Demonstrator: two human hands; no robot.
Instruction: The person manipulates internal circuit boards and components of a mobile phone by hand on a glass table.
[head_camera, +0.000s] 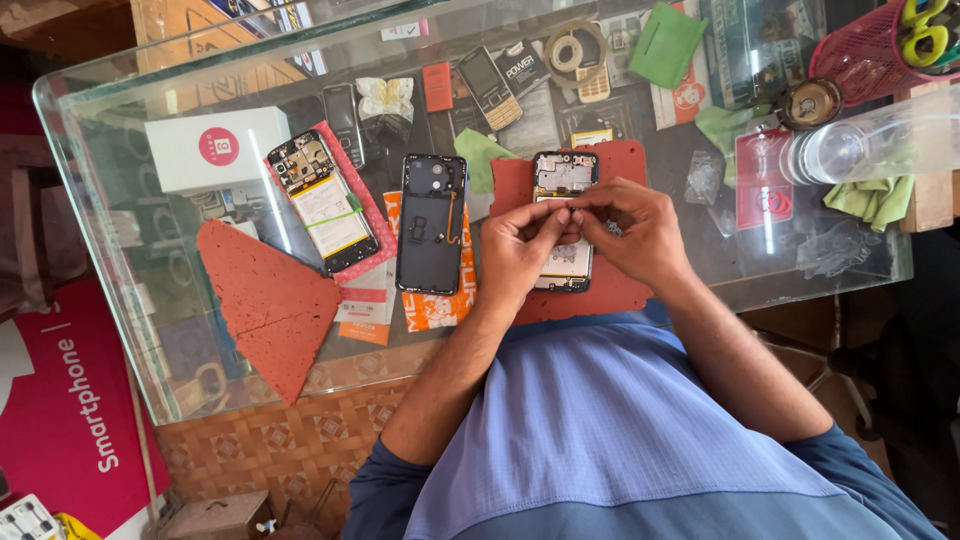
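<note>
An opened smartphone (562, 180) with its back removed lies on a red foam mat (622, 165) on the glass table. My left hand (520, 250) and my right hand (630, 225) meet over the phone's middle, fingertips pinched together at one small spot. Whatever sits between the fingertips is too small to make out. The lower half of the phone is hidden under my hands.
A dark phone back cover (430, 222) lies left of the mat, and another opened phone (322, 200) further left beside a white box (215, 148). A torn red foam piece (265, 300) sits near the glass table edge (130, 330). A tape roll (573, 50), clear jar (870, 140) and red basket (870, 55) stand behind.
</note>
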